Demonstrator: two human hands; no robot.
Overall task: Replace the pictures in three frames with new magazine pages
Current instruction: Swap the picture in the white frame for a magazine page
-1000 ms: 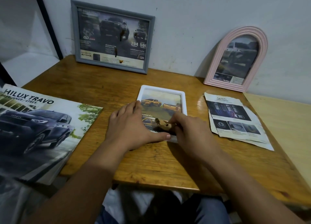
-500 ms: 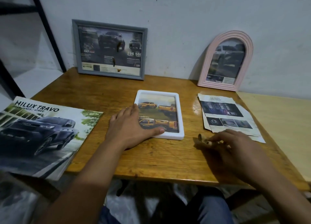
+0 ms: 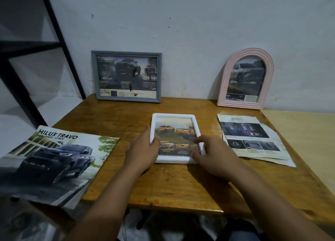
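Head view: a white frame (image 3: 175,116) lies flat on the wooden table (image 3: 112,117), near the middle of it, holding a page that shows yellow pickup trucks. The left hand (image 3: 143,150) grips the frame's left edge, thumb curled over the rim onto the glass and the remaining fingers wrapped down the outer side. The right hand (image 3: 212,153) holds the lower right corner, fingers bent over the right rim with the fingertips resting on the picture face; whether the thumb is underneath cannot be determined. Both forearms extend from the near edge of the table. A grey frame (image 3: 126,76) stands upright at the back left, leaning against the wall (image 3: 181,23), containing a dark vehicle advertisement. A pink arched frame (image 3: 245,79) stands at the back right, also leaning on the wall, with a vehicle picture inside. Loose magazine pages (image 3: 253,137), headed "SAFETY", lie flat to the right of the white frame, just beside it but not touching. A magazine (image 3: 54,161) titled "HILUX TRAVO" lies at the left, its near corner overhanging the table edge. A black metal shelf frame (image 3: 54,41) stands at the far left against the wall.
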